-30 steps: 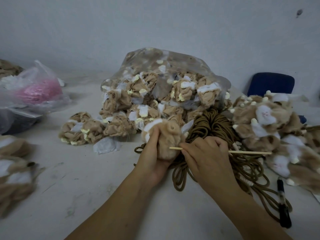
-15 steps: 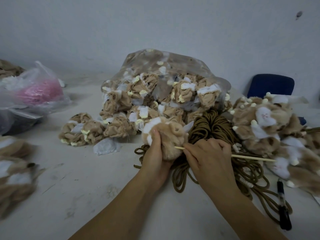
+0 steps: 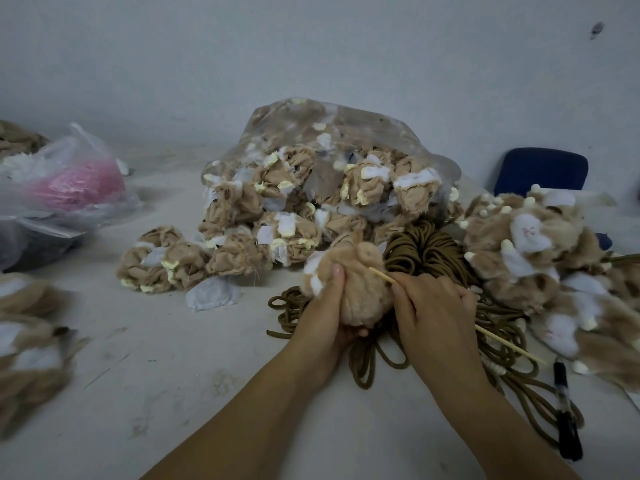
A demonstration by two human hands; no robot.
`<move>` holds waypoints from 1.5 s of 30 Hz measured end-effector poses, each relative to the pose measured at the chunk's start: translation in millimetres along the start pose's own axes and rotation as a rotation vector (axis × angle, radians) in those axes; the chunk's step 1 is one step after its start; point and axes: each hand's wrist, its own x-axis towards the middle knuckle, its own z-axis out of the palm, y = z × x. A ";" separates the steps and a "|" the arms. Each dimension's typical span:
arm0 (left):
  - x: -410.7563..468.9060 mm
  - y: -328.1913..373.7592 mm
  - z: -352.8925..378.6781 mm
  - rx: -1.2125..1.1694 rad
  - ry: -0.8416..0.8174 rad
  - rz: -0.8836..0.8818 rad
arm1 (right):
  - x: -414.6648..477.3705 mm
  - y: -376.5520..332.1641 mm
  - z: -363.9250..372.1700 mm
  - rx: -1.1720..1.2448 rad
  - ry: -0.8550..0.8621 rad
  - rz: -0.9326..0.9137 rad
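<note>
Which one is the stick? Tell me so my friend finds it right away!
Find the big clear bag of tan plush pieces mid-table. In front, the right hand holds the stick against a fluffy toy. It is the only thin, straight, pale thing, slanting over the coiled brown cord.

**Lighting and Image Quality**

Illumination is dim, diffuse and cool-toned. Shadows are soft, with no glare. Wide-angle distortion stretches the frame edges. Plush pieces (image 3: pixel 31 344) at the left margin appear blurred; the centre is moderately sharp.
</note>
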 end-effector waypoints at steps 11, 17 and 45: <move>-5.5 16.3 0.4 -0.252 0.056 0.002 | -1.2 -2.7 0.7 -0.178 -0.055 -0.197; -6.9 17.5 0.5 -0.278 0.015 0.062 | -1.8 0.3 1.9 -0.129 -0.085 -0.255; -14.6 3.8 6.6 1.058 0.114 0.615 | 6.2 13.8 -1.3 0.403 -0.183 0.211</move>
